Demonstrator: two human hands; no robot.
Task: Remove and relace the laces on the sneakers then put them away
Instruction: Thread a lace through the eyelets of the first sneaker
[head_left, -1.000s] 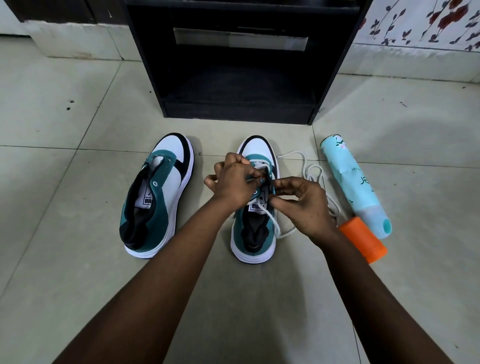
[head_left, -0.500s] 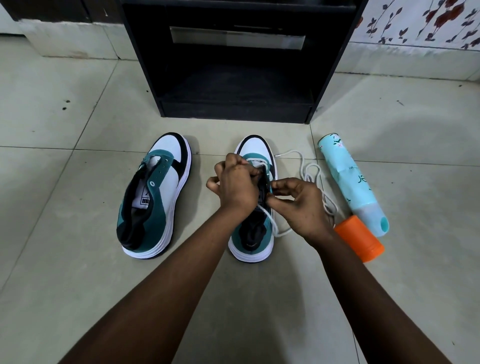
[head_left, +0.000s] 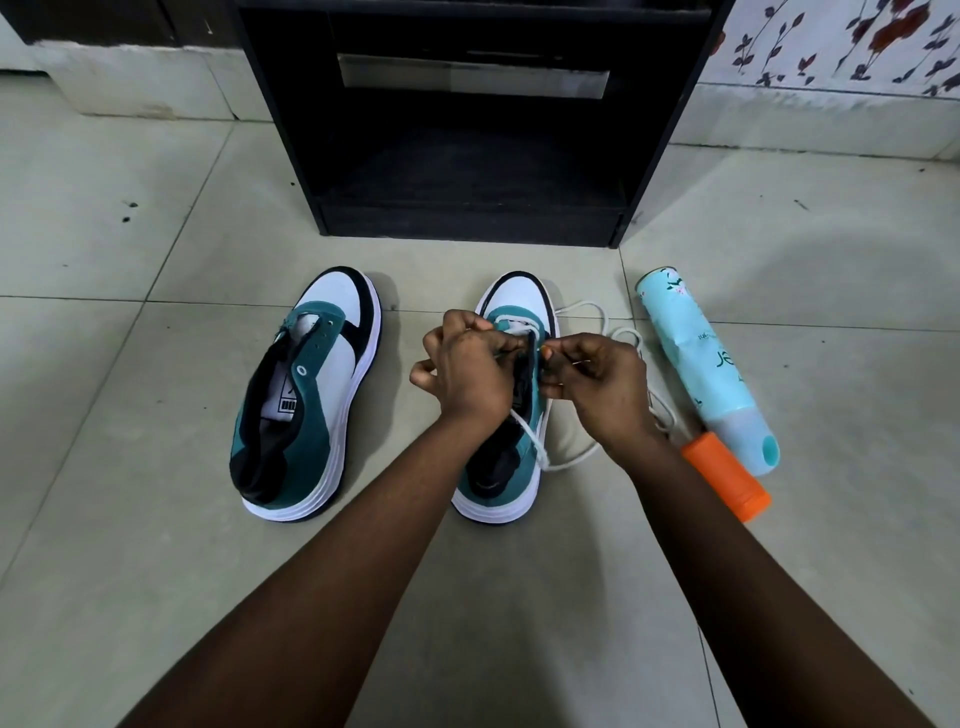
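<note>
1. Since half a second ago, the right hand (head_left: 602, 387) has risen a little along the shoe, so its fingertips now sit level with the left hand's, at the upper eyelets; the sneakers have not shifted on the floor.
2. That right hand pinches the white cord lace (head_left: 571, 457) between thumb and forefinger at the right eyelet row of the teal, white and black sneaker on the right (head_left: 519, 306).
3. The left hand (head_left: 470, 374) is curled over the left side of the same shoe, its fingers gripping at the eyelet flap; whether it also holds lace I cannot tell.
4. Loose lace loops out on the pale tiled floor (head_left: 156, 571) to the shoe's right, passing under the right wrist.
5. The matching teal, white and black sneaker on the left (head_left: 306, 395) stands apart, unlaced, its tongue open.
6. Just right of the lace lies a pale turquoise spray can (head_left: 701, 364) on its side, with an orange cylindrical cap (head_left: 727, 480) near its nozzle end.
7. Beyond the shoes stands a black open-fronted wooden cabinet (head_left: 467, 156).
</note>
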